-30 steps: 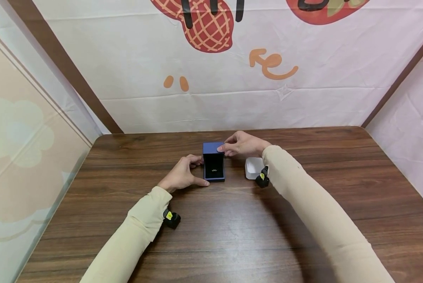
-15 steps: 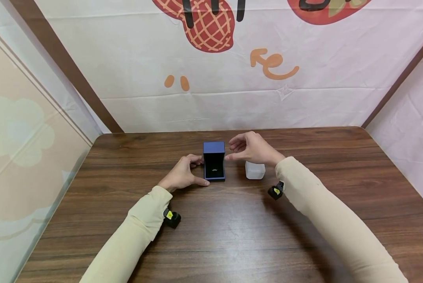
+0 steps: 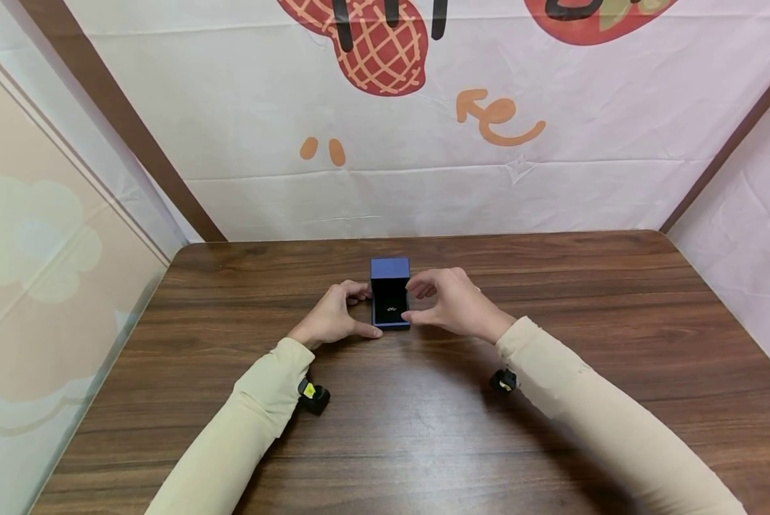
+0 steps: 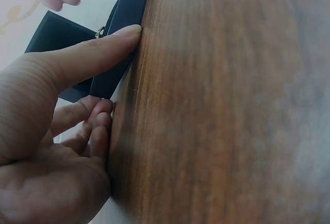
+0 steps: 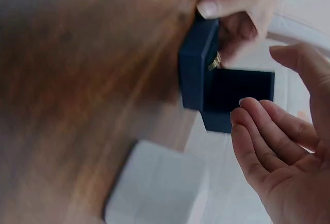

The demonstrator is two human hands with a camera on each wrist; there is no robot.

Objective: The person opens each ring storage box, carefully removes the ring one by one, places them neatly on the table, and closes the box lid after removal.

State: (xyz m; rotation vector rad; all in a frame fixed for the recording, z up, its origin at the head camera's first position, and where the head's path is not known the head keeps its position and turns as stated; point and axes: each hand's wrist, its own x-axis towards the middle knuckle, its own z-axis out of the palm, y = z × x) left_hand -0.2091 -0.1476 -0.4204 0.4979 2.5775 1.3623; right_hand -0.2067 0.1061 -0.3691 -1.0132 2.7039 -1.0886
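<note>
Small square blue box with black lining [image 3: 390,269]: it stands open on the brown wood-grain table [image 3: 385,429].
Gold-coloured ring [image 5: 214,63]: it sits inside the box.
Left hand [image 3: 329,315]: thumb and curled fingers hold the box at its left side.
Right hand [image 3: 458,304]: spread, just beside the box; contact I cannot tell.
Black printed strokes [image 3: 391,11]: cut at the upper edge, I cannot read them.

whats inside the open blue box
In the blue box, a small gold-coloured piece, perhaps a ring, sticks up from the dark lining. Any part sunk into the lining, and anything beneath it, is hidden.
</note>
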